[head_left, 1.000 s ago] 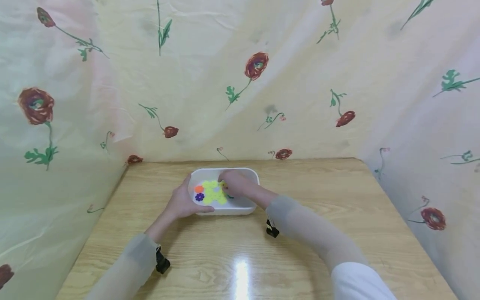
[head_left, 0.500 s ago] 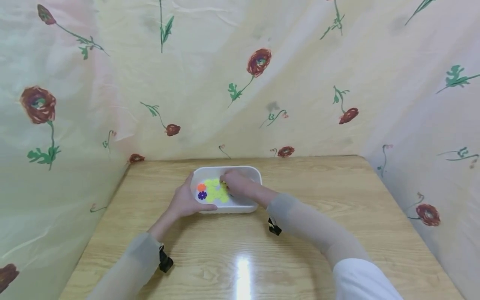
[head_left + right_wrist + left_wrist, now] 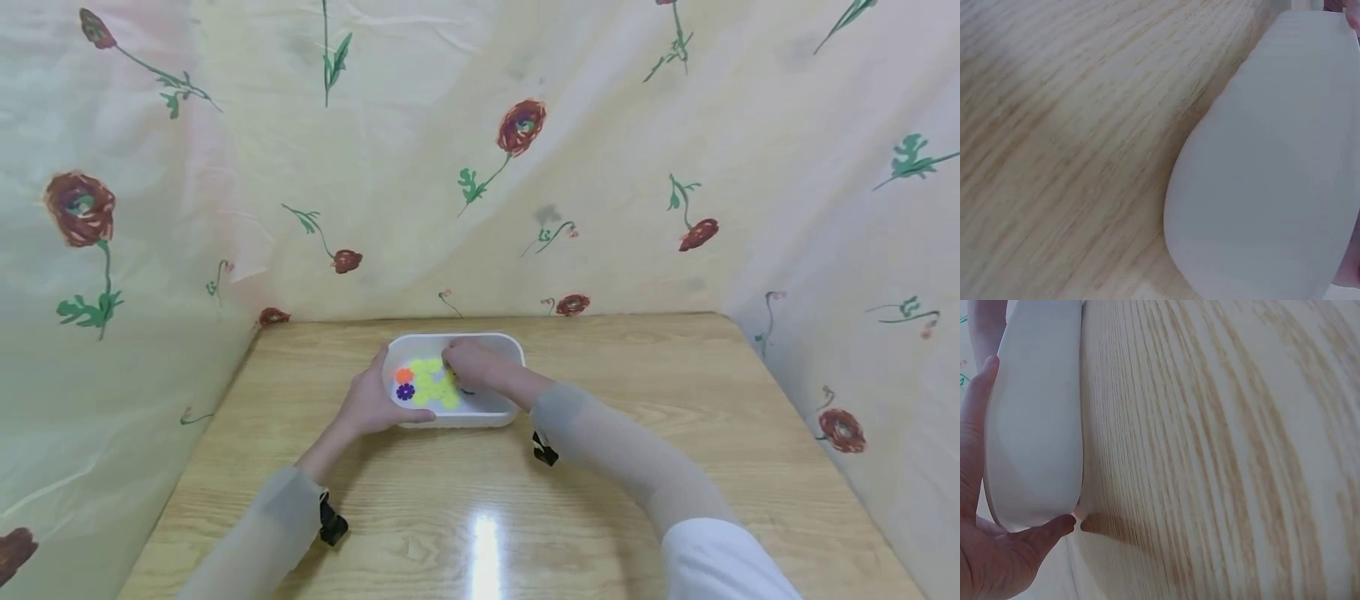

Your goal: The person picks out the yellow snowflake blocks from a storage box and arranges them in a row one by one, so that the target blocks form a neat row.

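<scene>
A white plastic tray [image 3: 468,421] stands on the wooden table, its outer wall [image 3: 1035,412] filling much of the left wrist view. My left hand [image 3: 367,402] holds its left end, thumb along the front rim and fingers round the end. Inside lie several yellow flower-shaped pieces [image 3: 432,387], with an orange flower piece [image 3: 404,376] and a purple flower piece [image 3: 405,392] at the left. My right hand [image 3: 474,363] reaches over the tray's right side, fingers bent down among the yellow pieces. Its fingertips are hidden, so I cannot tell what it holds. A dark sliver [image 3: 468,392] shows beneath it.
The wood-grain table [image 3: 420,500] surrounds the tray. A flower-printed cloth [image 3: 420,167] hangs behind the table and along both sides. Black wrist cameras [image 3: 332,521] hang under the forearms.
The right hand shifts slightly within the tray, its fingertips dropping out of sight. The left hand keeps its hold on the tray's end. The head view has moved a little.
</scene>
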The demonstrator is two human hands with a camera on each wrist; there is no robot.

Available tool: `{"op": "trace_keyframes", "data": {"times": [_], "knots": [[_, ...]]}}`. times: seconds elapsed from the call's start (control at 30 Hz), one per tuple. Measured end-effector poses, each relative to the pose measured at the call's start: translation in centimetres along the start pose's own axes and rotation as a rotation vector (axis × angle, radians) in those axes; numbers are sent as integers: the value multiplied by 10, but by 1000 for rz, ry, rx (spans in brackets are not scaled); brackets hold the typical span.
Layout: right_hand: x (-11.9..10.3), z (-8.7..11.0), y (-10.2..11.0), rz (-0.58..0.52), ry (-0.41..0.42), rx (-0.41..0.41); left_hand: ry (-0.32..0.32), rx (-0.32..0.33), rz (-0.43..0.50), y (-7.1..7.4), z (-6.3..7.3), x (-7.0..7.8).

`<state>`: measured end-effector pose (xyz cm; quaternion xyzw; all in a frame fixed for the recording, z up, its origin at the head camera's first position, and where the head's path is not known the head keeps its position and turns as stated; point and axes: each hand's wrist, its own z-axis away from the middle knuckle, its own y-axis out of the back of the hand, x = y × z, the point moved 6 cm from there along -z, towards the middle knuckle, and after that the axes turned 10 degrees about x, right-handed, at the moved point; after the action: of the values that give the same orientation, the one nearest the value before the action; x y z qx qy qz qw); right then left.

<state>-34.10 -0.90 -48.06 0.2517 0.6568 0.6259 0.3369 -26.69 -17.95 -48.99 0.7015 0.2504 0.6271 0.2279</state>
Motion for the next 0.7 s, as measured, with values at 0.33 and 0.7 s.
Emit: {"op": "trace_keyframes", "data": {"times": [0.33,0.7], "knots": [[2,3,4,-49,-46,4,-26,7,1,-2,-1,-2],[-2,16,30,-146,-8,99,-4,7,-13,-1,0,-1]]}}
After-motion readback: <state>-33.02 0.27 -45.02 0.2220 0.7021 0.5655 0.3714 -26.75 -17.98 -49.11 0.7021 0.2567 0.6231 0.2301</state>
